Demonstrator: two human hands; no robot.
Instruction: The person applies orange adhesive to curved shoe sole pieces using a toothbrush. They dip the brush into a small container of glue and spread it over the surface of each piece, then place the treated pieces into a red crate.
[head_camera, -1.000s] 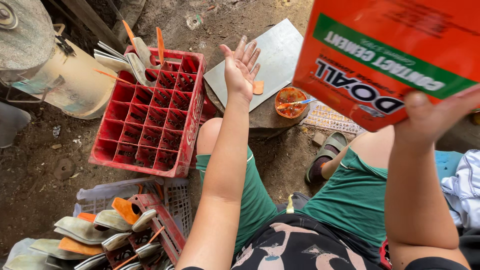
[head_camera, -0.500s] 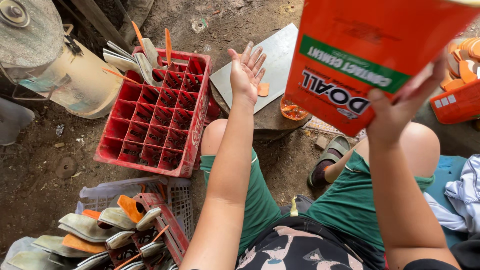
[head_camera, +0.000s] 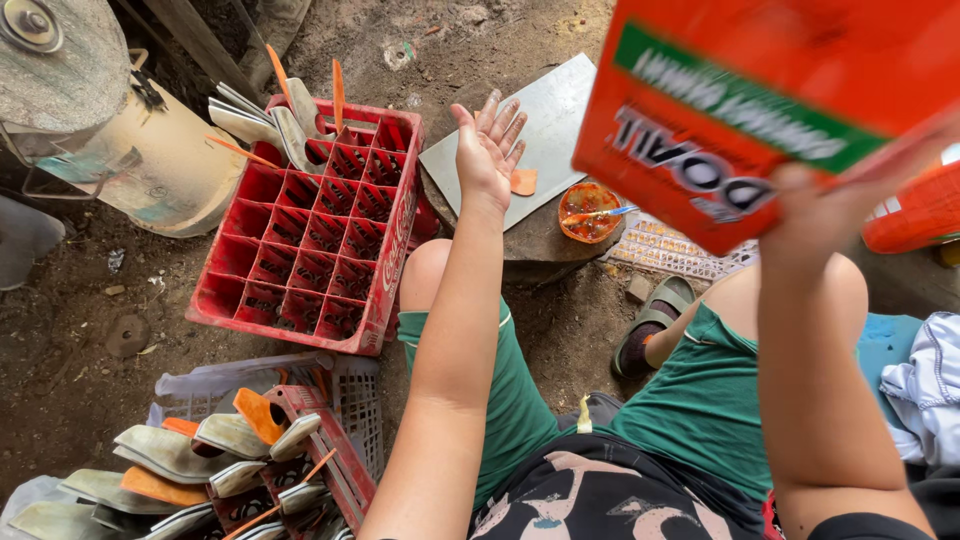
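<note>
My right hand (head_camera: 850, 195) grips a large orange tin (head_camera: 760, 110) with a green band, held high and close to the camera at the upper right. My left hand (head_camera: 487, 150) is raised palm-up with fingers spread and holds nothing. It hovers above the edge of a grey flat slab (head_camera: 545, 130). On that slab lie a small orange piece (head_camera: 524, 181) and a small orange bowl (head_camera: 590, 211) with a stick in it. I sit on the ground in green shorts.
A red bottle crate (head_camera: 310, 235) stands to the left with shoe soles (head_camera: 275, 120) stuck in its far cells. More soles (head_camera: 180, 455) fill another crate at bottom left. A cream metal drum (head_camera: 160, 150) stands far left. A sandal (head_camera: 655, 320) lies near my knee.
The orange tin has swung right and closer to the camera. My left hand stays raised and open over the slab, barely shifted.
</note>
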